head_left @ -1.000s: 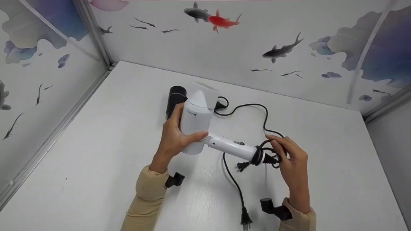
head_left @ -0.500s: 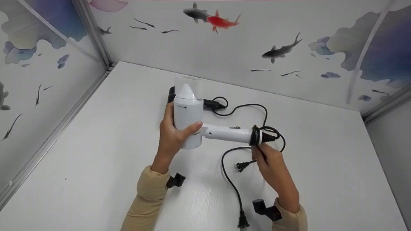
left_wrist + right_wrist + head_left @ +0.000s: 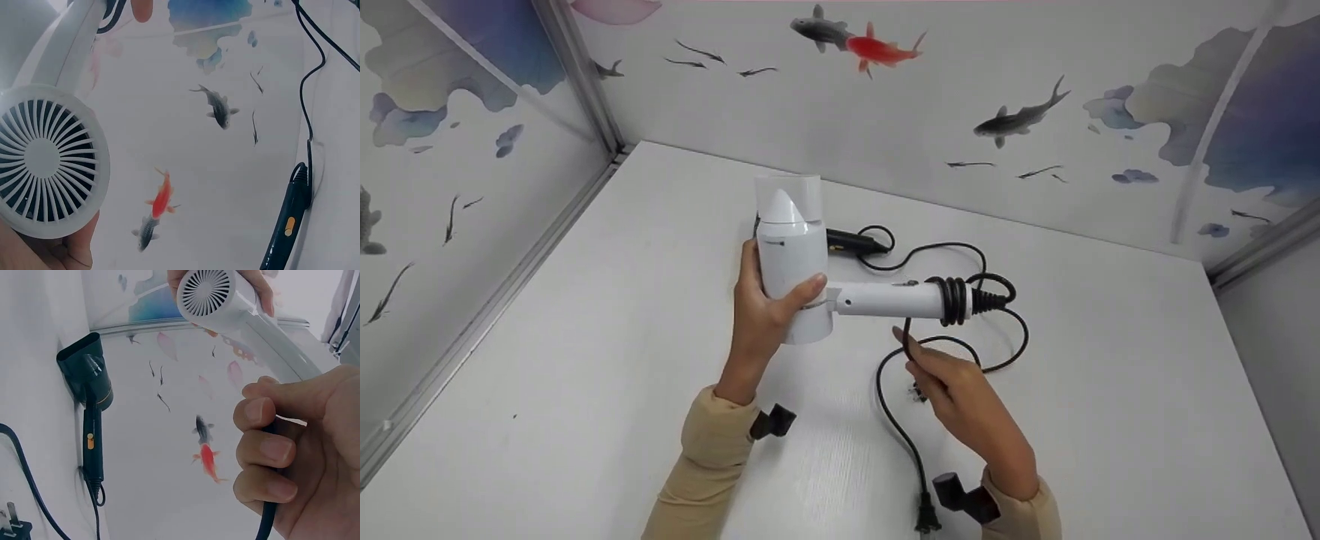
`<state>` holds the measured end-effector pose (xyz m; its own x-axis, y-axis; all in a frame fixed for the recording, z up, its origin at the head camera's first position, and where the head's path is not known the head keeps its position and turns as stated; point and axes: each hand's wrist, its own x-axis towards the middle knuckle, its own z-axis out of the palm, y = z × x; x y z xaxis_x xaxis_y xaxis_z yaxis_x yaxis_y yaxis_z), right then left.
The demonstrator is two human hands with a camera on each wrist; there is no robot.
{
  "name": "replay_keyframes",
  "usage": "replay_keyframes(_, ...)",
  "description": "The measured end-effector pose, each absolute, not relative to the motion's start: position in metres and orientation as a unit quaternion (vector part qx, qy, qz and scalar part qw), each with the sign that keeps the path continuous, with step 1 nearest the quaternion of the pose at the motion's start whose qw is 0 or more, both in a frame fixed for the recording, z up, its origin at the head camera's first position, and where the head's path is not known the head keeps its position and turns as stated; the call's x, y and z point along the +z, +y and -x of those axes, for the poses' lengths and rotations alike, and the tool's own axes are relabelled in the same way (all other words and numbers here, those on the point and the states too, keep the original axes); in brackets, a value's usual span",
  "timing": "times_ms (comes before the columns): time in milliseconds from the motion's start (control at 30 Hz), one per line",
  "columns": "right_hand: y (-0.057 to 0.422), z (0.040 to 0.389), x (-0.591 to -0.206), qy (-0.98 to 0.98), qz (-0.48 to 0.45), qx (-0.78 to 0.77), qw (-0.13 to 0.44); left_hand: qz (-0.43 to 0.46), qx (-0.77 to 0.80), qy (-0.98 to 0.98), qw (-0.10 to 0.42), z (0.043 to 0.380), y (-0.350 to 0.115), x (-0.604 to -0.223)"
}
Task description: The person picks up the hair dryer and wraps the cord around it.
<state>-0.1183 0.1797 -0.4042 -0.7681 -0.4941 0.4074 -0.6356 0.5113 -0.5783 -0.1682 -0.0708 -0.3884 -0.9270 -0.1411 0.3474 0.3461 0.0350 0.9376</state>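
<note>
My left hand point(image 3: 761, 307) grips a white hair dryer point(image 3: 795, 262) round its barrel, holding it above the table with the nozzle pointing away and the handle to the right. Its round slatted air inlet point(image 3: 42, 157) fills the left of the left wrist view. Several turns of black power cord point(image 3: 952, 300) are wrapped round the handle's end. Below the handle, my right hand point(image 3: 960, 390) grips the cord; in the right wrist view its curled fingers point(image 3: 264, 450) close round it. A loop of cord hangs to the right of the handle.
Behind the white dryer lies a black hair dryer point(image 3: 93, 405) with an orange switch, partly hidden in the head view. Its cord runs right across the white table point(image 3: 585, 337). One plug point(image 3: 928, 517) lies at the front edge. Walls with painted fish enclose the table.
My right hand has moved from the cord end at the right, down and left under the handle, drawing the cord round it. The white dryer has shifted left and its handle has swung level.
</note>
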Motion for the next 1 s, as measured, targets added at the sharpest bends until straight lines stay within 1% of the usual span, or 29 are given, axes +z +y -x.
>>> replay_keyframes(100, 0.182, 0.119, -0.404, -0.867, -0.329, 0.361, 0.102, 0.071, -0.686, -0.7, 0.186, 0.169, -0.072, -0.389)
replay_keyframes(333, 0.199, 0.116, -0.396, -0.876, -0.277, 0.375, 0.126, 0.051, -0.645, -0.725, 0.237, 0.175, -0.08, -0.394)
replay_keyframes(400, 0.203, 0.115, -0.394, -0.874, -0.272, 0.376, 0.146, 0.049, -0.637, -0.729, 0.245, 0.176, -0.081, -0.396)
replay_keyframes(500, 0.208, 0.115, -0.391, -0.864, -0.279, 0.373, 0.191, 0.05, -0.629, -0.732, 0.256, 0.177, -0.083, -0.396)
replay_keyframes(567, 0.211, 0.115, -0.39, -0.859, -0.281, 0.368, 0.22, 0.051, -0.626, -0.733, 0.261, 0.177, -0.083, -0.396)
replay_keyframes(667, 0.215, 0.116, -0.389, -0.858, -0.27, 0.361, 0.245, 0.054, -0.624, -0.734, 0.264, 0.177, -0.083, -0.394)
replay_keyframes(1000, 0.218, 0.115, -0.386, -0.881, -0.193, 0.331, 0.279, 0.059, -0.613, -0.74, 0.271, 0.176, -0.082, -0.394)
